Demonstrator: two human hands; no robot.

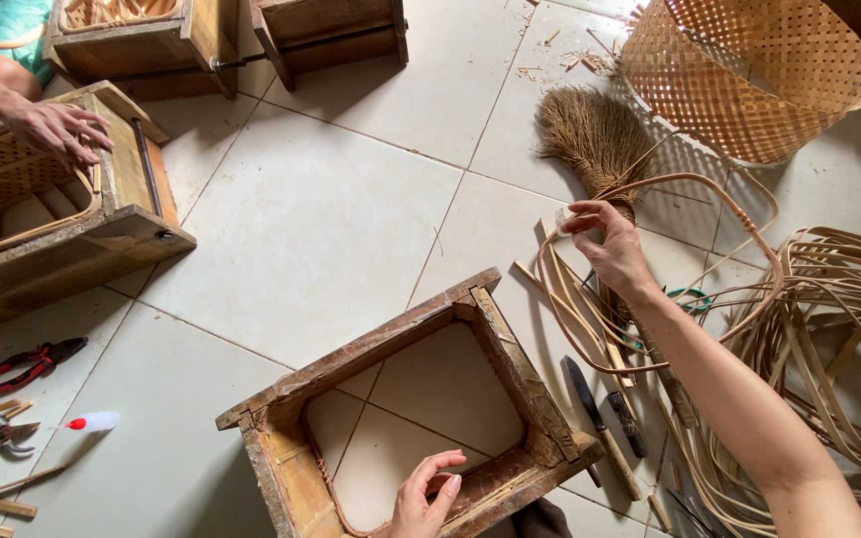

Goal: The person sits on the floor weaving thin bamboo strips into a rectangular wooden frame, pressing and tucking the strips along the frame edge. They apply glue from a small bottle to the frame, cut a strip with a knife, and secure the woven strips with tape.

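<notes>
— Pale floor tiles (321, 229) are lying under everything, aren't they?

— Yes, and I'm kneeling over a bottomless wooden frame (510, 364) sitting on them. My left hand (428, 498) is resting on its near inner wall, fingers loosely curled, touching a rattan strip (317, 468) running along the inside.

— And the other?

— My right hand (610, 244) is pinching the end of a long rattan strand (749, 234) between thumb and fingertips, raised above the floor (the strand is looping away toward the coil of rattan (839, 329) on my right).

— Anything near it?

— A grass broom (595, 134) is lying just beyond, a woven basket (749, 75) behind it, and a knife (590, 394) beside the frame. Another person's hand (52, 128) is resting on a second frame (102, 234), well apart.
</notes>
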